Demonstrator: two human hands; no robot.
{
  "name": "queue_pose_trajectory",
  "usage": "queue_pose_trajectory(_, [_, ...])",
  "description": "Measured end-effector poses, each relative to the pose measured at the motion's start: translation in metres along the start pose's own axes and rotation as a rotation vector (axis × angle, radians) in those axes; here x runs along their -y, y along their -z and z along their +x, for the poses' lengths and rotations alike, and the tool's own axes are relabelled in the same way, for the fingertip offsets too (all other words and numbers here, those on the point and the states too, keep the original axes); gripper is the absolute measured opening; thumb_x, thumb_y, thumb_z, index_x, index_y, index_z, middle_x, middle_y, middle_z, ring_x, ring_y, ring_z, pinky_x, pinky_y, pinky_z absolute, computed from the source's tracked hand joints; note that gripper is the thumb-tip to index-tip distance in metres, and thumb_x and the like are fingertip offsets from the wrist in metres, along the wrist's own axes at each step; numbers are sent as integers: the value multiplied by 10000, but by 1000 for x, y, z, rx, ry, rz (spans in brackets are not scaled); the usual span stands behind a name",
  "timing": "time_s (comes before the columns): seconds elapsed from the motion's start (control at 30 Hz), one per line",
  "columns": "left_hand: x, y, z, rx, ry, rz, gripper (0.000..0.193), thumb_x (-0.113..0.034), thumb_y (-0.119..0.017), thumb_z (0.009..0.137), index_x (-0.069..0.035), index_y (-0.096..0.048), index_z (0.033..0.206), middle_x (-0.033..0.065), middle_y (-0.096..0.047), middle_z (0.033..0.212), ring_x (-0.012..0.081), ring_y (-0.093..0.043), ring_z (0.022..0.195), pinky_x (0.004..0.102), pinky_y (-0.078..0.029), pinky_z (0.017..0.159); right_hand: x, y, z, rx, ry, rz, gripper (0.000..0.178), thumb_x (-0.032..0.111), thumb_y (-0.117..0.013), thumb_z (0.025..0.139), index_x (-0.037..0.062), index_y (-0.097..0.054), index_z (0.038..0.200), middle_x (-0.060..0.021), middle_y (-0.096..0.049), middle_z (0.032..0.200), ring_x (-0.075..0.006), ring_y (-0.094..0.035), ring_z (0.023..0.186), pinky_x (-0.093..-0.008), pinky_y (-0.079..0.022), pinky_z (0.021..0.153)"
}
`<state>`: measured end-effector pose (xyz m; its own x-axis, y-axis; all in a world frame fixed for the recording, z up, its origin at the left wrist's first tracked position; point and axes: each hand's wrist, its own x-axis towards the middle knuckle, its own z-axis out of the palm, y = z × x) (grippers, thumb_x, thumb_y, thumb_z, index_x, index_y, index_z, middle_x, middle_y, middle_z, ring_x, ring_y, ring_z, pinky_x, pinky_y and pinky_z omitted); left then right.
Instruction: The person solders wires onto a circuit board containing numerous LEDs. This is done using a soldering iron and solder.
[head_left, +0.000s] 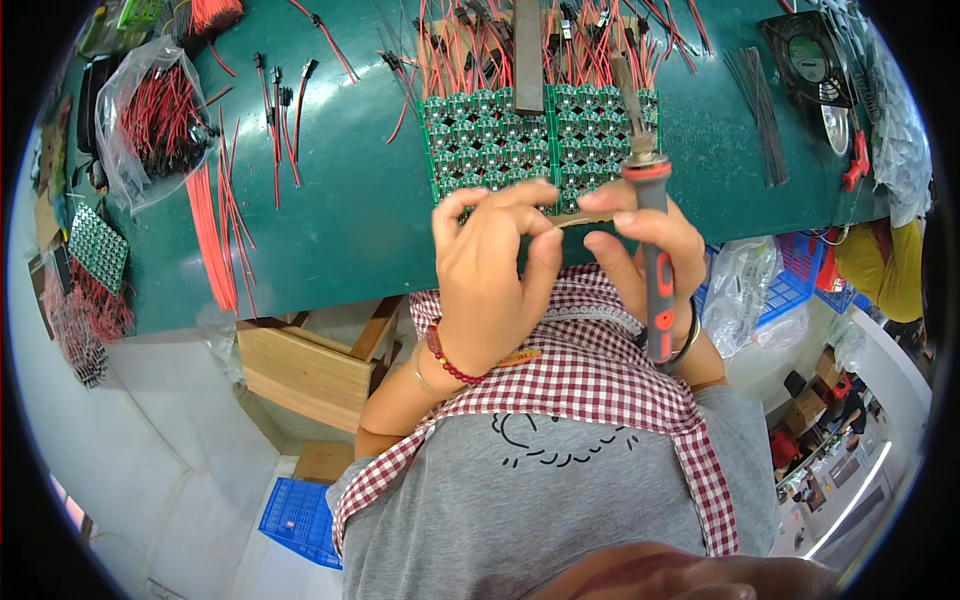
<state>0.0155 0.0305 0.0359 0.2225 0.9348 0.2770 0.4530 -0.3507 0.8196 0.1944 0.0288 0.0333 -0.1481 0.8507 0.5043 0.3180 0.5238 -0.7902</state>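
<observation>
At the table's near edge, my left hand (495, 265) has curled fingers, with the thumb and a fingertip closed on one end of a thin tan strip (587, 217). My right hand (675, 245) grips a soldering iron (655, 270) with a grey and red handle; its metal tip points away from me, and two fingertips are close to the strip's other end. Just beyond both hands lie green circuit boards (490, 140) in panels, with red and black wires at their far side. A flat grey metal bar (528, 60) lies across them. My fingers hide the panels' near edge.
Loose red wires (210, 235) and a plastic bag of wires (160, 120) lie on the left. Thin dark strands (757, 115) and a black fan (808, 55) are on the right. A wooden drawer (305, 370) juts below the green tabletop (340, 230).
</observation>
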Motion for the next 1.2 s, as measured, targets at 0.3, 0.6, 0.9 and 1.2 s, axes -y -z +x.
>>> queue_pose_trajectory(0.3, [-9, -3, 8, -5, 39, -255, 156, 46, -757, 792, -3, -632, 871, 61, -627, 805, 61, -438, 564, 213, -311, 461, 4, 10, 3, -45, -103, 203, 374, -108, -723, 810, 67, -568, 1102, -143, -653, 901, -243, -664, 774, -344, -548, 669])
queue_pose_trajectory(0.6, [-9, 25, 10, -51, 227, -356, 159, 60, -721, 747, -32, -593, 767, 41, -537, 682, 97, -483, 548, 238, -373, 485, -1, 28, 4, -185, -114, 285, 389, -85, -686, 835, 49, -544, 1172, -149, -634, 917, -201, -616, 751, -298, -491, 647])
queue_pose_trajectory(0.9, [23, 6, 12, -234, 36, 127, 217, 28, -749, 734, -52, -549, 762, 60, -528, 685, 176, -534, 522, 289, -422, 435, 2, 48, 14, 73, 24, -256, 299, 90, -758, 797, 2, -713, 1079, -101, -630, 715, -188, -563, 554, -283, -424, 485])
queue_pose_trajectory(1.2, [26, -6, 10, -286, 55, 104, 224, 46, -734, 719, -54, -537, 755, 44, -511, 658, 169, -519, 500, 281, -385, 421, -6, 35, 25, 31, 75, -206, 275, 0, -749, 660, -33, -693, 927, -94, -595, 652, -198, -537, 496, -297, -402, 442])
